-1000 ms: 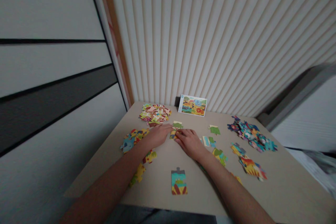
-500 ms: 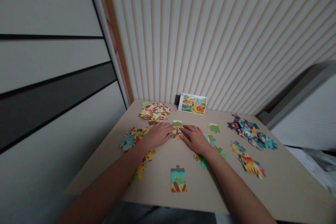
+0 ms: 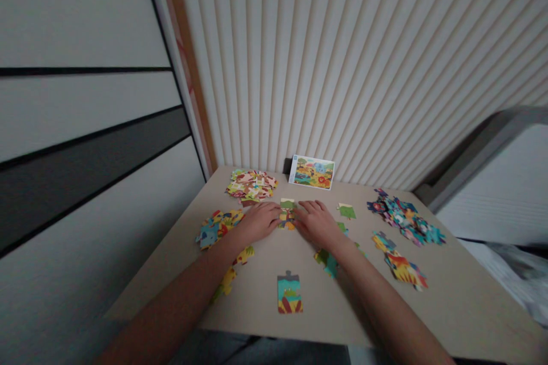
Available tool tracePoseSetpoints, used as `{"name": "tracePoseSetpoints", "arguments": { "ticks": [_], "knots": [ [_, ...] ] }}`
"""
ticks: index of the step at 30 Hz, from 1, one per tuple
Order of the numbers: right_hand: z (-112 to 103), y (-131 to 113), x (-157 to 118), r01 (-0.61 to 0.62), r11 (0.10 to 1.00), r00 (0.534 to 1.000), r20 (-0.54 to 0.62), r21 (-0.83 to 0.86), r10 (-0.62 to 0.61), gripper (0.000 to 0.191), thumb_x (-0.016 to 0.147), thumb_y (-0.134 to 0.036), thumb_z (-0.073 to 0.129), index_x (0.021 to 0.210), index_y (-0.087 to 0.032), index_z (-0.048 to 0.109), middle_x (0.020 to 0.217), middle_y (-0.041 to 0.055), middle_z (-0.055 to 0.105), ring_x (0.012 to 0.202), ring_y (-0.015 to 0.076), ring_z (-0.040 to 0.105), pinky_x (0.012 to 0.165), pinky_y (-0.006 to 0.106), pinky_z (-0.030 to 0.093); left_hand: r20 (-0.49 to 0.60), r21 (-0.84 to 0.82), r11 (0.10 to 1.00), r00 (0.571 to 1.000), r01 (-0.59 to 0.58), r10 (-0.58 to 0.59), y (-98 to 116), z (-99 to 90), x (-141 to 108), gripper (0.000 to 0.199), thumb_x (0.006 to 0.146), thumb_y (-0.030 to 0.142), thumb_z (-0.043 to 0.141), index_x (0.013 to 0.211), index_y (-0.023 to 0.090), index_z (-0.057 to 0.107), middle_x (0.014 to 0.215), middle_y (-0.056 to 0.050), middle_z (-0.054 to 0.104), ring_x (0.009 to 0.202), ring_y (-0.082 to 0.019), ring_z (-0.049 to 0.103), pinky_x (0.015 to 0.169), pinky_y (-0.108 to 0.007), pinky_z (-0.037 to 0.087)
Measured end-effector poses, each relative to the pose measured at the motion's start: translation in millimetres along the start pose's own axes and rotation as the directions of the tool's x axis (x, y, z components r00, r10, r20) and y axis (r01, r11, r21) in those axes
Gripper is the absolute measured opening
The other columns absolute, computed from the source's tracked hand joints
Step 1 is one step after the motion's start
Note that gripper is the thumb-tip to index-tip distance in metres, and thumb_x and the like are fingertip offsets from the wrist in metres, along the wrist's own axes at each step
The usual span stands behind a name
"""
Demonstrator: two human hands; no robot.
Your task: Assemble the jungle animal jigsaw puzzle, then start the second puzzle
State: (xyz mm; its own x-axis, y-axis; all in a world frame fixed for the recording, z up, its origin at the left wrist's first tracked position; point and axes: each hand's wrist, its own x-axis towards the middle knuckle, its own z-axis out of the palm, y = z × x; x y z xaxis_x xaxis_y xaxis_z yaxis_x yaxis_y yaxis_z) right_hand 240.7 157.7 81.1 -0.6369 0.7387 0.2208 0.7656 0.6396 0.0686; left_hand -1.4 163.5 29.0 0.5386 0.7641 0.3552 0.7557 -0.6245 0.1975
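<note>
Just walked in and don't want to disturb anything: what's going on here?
A person's left hand and right hand flank a short column of puzzle pieces, close against its edges. A picture card stands behind it. Nearer the person lies a section showing a green animal; more pieces lie to both sides.

Dim indoor scene in soft, greyish light; the source is out of view. The pale pleated screen (image 3: 321, 57) is muted, with gentle shading between its folds. A blurry shadow lies on the tabletop (image 3: 248, 308) along the right forearm (image 3: 377, 296), while the left forearm (image 3: 180, 296) darkens toward the bottom edge. Wide-angle distortion fans the pleats outward and stretches the sides. Fine print on the puzzle pieces (image 3: 290, 296) looks soft.
</note>
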Motion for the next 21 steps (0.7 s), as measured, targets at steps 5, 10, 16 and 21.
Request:
{"name": "tracePoseSetpoints", "arguments": {
  "ticks": [5, 10, 16, 21],
  "knots": [
    [-34.0, -16.3, -13.4, 0.083, 0.996, 0.995, 0.046, 0.030, -0.085, 0.031, 0.102, -0.029, 0.059, 0.132, -0.024, 0.068, 0.126, 0.0115, 0.071, 0.118, 0.0257, 0.062, 0.107, 0.042, 0.041, 0.002, 0.001, 1.000, 1.000, 0.010, -0.010, -3.0, 4.6, -0.1, 0.030, 0.103, 0.032, 0.055, 0.127, 0.022, 0.070, 0.128, -0.010, 0.069, 0.125, -0.024, 0.060, 0.112, -0.041, 0.044],
    [-48.1, -62.5, -80.7, 0.184, 0.943, 0.980, 0.017, 0.276, -0.197, 0.026, 0.105, -0.036, 0.055, 0.124, -0.032, 0.072, 0.132, 0.0043, 0.070, 0.123, 0.0221, 0.062, 0.112, 0.041, 0.043, -0.030, 0.016, 1.000, 0.999, 0.012, -0.012, 3.8, 0.6, -0.8, 0.028, 0.101, 0.027, 0.056, 0.125, 0.022, 0.070, 0.130, -0.010, 0.068, 0.125, -0.025, 0.061, 0.112, -0.042, 0.045],
    [-36.1, -93.9, -138.9, 0.137, 0.893, 0.991, -0.055, 0.430, -0.125, 0.028, 0.099, -0.032, 0.064, 0.126, -0.036, 0.072, 0.134, 0.0030, 0.069, 0.131, 0.0231, 0.059, 0.113, 0.042, 0.049, -0.091, 0.005, 1.000, 0.996, 0.016, -0.016, 3.7, -37.3, 9.1, 0.039, 0.101, 0.022, 0.050, 0.138, 0.018, 0.061, 0.139, -0.013, 0.064, 0.129, -0.025, 0.059, 0.116, -0.043, 0.043],
    [-17.0, -94.8, -144.7, 0.099, 0.875, 0.993, -0.106, 0.473, -0.054, 0.029, 0.100, -0.025, 0.061, 0.124, -0.034, 0.074, 0.135, 0.0064, 0.068, 0.130, 0.0264, 0.059, 0.109, 0.047, 0.052, -0.140, 0.003, 0.999, 0.989, 0.039, -0.038, -8.3, -96.1, -7.2, 0.037, 0.104, 0.022, 0.041, 0.132, 0.017, 0.065, 0.136, -0.011, 0.067, 0.132, -0.024, 0.058, 0.120, -0.046, 0.039]
  ]
}}
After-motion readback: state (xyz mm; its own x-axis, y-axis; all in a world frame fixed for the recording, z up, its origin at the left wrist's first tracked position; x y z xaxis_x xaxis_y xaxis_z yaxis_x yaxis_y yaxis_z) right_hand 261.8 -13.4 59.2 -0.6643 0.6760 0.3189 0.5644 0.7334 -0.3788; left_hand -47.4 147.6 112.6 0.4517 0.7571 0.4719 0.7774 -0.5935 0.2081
